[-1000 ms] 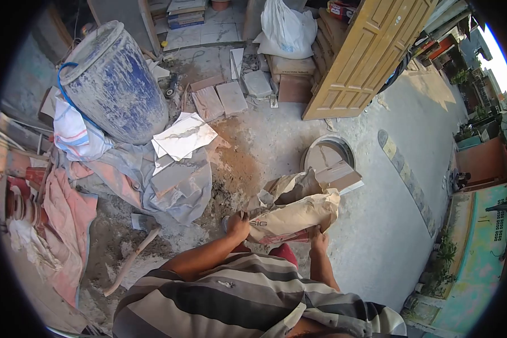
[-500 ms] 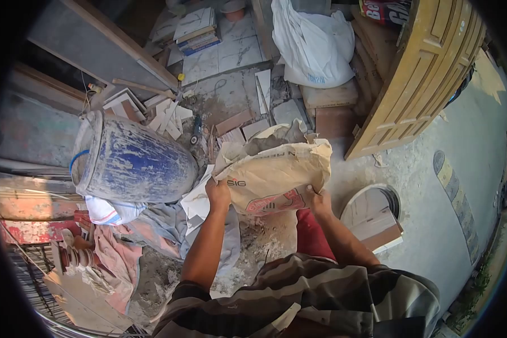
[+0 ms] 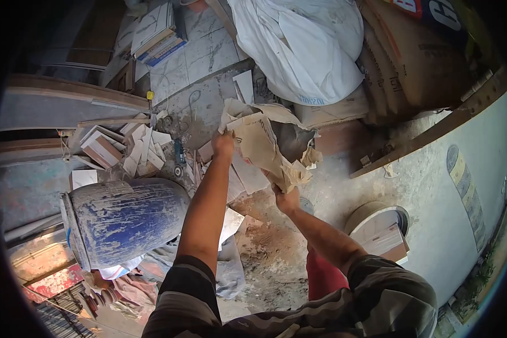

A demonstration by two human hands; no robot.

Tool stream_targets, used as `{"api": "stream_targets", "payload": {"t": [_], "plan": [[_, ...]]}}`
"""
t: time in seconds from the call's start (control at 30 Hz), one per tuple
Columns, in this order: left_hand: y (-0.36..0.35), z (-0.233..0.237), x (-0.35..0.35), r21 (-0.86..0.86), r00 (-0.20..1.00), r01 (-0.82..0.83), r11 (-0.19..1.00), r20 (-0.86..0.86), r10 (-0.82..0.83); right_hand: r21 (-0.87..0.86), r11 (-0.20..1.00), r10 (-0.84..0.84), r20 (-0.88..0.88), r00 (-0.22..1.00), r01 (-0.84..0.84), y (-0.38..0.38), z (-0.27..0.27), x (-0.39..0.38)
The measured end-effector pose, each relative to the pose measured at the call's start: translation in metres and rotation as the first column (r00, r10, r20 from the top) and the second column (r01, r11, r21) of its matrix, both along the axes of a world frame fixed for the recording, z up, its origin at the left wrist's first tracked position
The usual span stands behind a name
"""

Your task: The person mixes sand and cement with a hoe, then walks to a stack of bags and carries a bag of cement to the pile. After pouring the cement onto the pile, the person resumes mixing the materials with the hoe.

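Observation:
Held out in front of me is a torn brown paper cement bag (image 3: 259, 138), its ragged mouth gaping toward the upper right and its grey inside showing. My left hand (image 3: 224, 145) grips the bag's left edge, fingers closed on the paper. Lower down, my right hand (image 3: 287, 198) is closed around the crumpled bottom edge. The bag is tilted and hangs clear of my body, above the dusty floor. Most of its printing is turned out of sight.
A blue plastic drum (image 3: 129, 219) lies on its side at left. Broken tile pieces (image 3: 143, 149) are heaped beyond it. A white sack (image 3: 304, 50) rests on stacked bags ahead. To the right, a round tub (image 3: 357, 217) contains tile pieces, below a wooden door (image 3: 434, 132).
Both hands have moved forward and slightly left with the bag. It has turned from its printed face toward me to its open mouth facing upper right. My view has shifted too.

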State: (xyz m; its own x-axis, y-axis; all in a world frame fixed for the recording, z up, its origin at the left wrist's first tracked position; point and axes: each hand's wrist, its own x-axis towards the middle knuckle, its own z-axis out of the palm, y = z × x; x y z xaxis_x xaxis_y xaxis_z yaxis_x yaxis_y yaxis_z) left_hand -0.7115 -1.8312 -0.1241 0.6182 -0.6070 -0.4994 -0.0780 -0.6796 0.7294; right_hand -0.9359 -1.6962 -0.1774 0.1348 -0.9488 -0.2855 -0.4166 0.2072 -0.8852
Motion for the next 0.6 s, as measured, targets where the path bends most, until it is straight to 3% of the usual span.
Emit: {"api": "stream_targets", "payload": {"t": [0.03, 0.07, 0.1, 0.13, 0.17, 0.2, 0.23, 0.27, 0.3, 0.33, 0.37, 0.4, 0.47, 0.5, 0.53, 0.57, 0.6], "plan": [[-0.013, -0.019, -0.003, -0.025, 0.993, 0.099, 0.995, 0.068, -0.097, -0.047, 0.999, -0.027, -0.042, 0.999, 0.025, -0.014, -0.016, 0.004], [-0.020, -0.043, -0.005, -0.023, 0.994, 0.094, 0.995, 0.057, -0.092, -0.092, 0.995, -0.048, -0.085, 0.995, 0.040, -0.028, -0.028, 0.006], [-0.024, -0.063, -0.006, -0.047, 0.957, 0.178, 0.983, 0.240, -0.162, 0.049, 0.998, -0.035, -0.046, 0.998, 0.037, -0.052, -0.034, 0.008], [-0.021, -0.079, -0.002, -0.044, 0.885, 0.253, 0.966, 0.415, -0.213, 0.059, 0.998, -0.007, -0.055, 0.998, 0.011, -0.071, -0.038, 0.015], [-0.017, -0.059, -0.003, -0.011, 0.858, 0.378, 0.926, 0.379, -0.346, 0.004, 0.999, -0.043, -0.021, 0.999, 0.043, -0.069, -0.042, 0.020], [0.002, -0.060, -0.007, 0.004, 0.870, 0.351, 0.936, 0.368, -0.328, -0.068, 0.995, -0.073, 0.024, 0.997, 0.075, -0.065, -0.048, 0.025], [0.011, -0.056, -0.010, -0.081, 0.776, 0.418, 0.905, 0.550, -0.309, -0.082, 0.996, -0.038, 0.034, 0.999, 0.041, -0.067, -0.049, 0.027], [0.028, -0.050, -0.013, -0.132, 0.650, 0.489, 0.862, 0.714, -0.259, 0.031, 0.993, -0.112, 0.044, 0.993, 0.110, -0.059, -0.061, 0.021], [0.053, -0.042, -0.020, -0.126, 0.712, 0.415, 0.901, 0.661, -0.235, 0.150, 0.974, -0.179, 0.041, 0.983, 0.171, -0.049, -0.066, 0.012], [0.083, -0.033, -0.026, -0.117, 0.771, 0.333, 0.936, 0.605, -0.199, 0.027, 0.989, -0.149, 0.035, 0.988, 0.148, -0.045, -0.062, 0.004], [0.116, -0.020, -0.027, -0.010, 0.895, 0.302, 0.953, 0.347, -0.280, 0.138, 0.984, -0.111, 0.009, 0.994, 0.109, -0.043, -0.057, -0.008], [0.154, -0.008, -0.030, 0.091, 0.955, 0.286, 0.954, 0.049, -0.291, 0.118, 0.990, -0.074, 0.023, 0.997, 0.071, -0.043, -0.039, -0.016], [0.255, -0.015, -0.039, 0.026, 0.923, 0.333, 0.943, -0.215, -0.320, 0.219, 0.976, 0.007, -0.017, 1.000, -0.003, -0.032, -0.028, -0.040], [0.298, 0.007, -0.050, 0.157, 0.913, 0.407, 0.900, -0.080, -0.399, 0.225, 0.967, 0.155, -0.130, 0.979, -0.123, -0.035, 0.006, -0.049], [0.343, 0.032, -0.066, 0.311, 0.882, 0.442, 0.841, 0.022, -0.471, 0.360, 0.911, 0.250, -0.088, 0.964, -0.203, -0.033, -0.032, -0.073], [0.388, 0.053, -0.082, 0.303, 0.937, 0.346, 0.888, -0.054, -0.346, 0.537, 0.804, 0.301, 0.001, 0.954, -0.254, -0.031, -0.028, -0.091], [0.431, 0.072, -0.095, 0.317, 0.975, 0.216, 0.924, -0.021, -0.221, 0.604, 0.751, 0.358, -0.033, 0.933, -0.267, -0.028, -0.016, -0.105]]}}
